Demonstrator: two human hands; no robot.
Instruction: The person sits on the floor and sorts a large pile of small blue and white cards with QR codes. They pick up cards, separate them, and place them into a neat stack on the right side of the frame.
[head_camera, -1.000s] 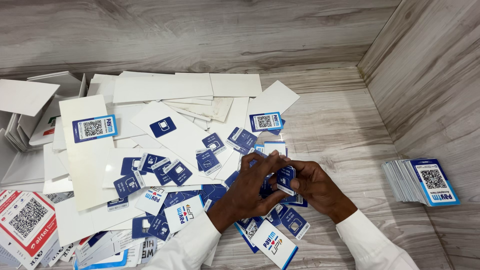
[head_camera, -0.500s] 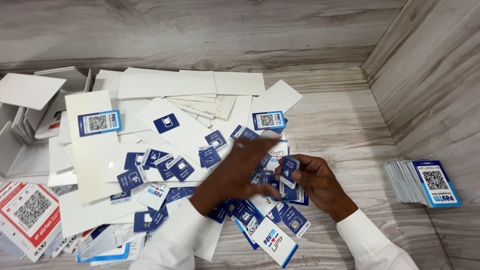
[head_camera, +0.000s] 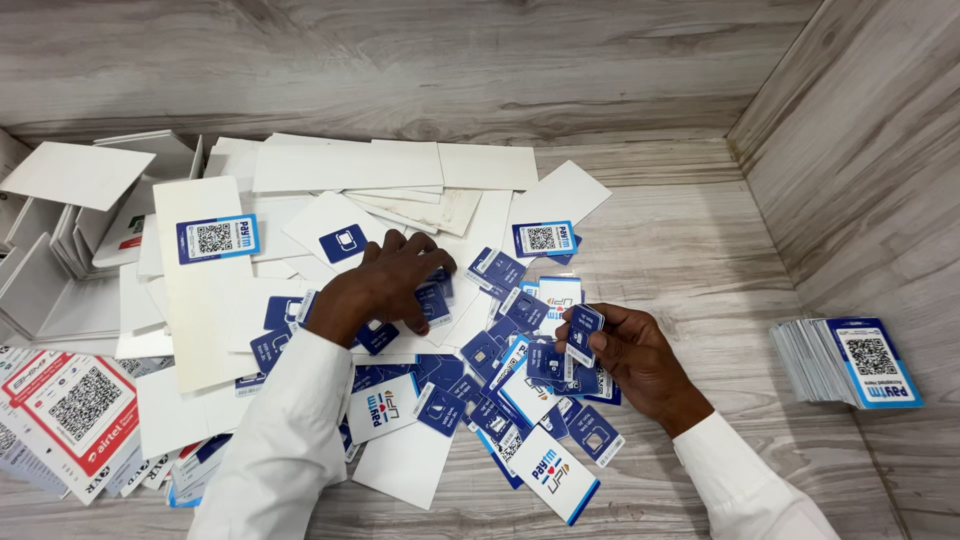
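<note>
Wooden table (head_camera: 700, 230): blue cards (head_camera: 500, 270), perhaps stickers.

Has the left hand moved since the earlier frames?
Yes. The left hand has left the right hand and gone leftward and away from the person, onto the small blue cards below the white sheet with the blue square.

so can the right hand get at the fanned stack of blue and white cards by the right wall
Probably yes. The wood-grain surface between the right hand and the fanned stack of blue and white cards lies bare, though that hand already holds small blue cards.
</note>
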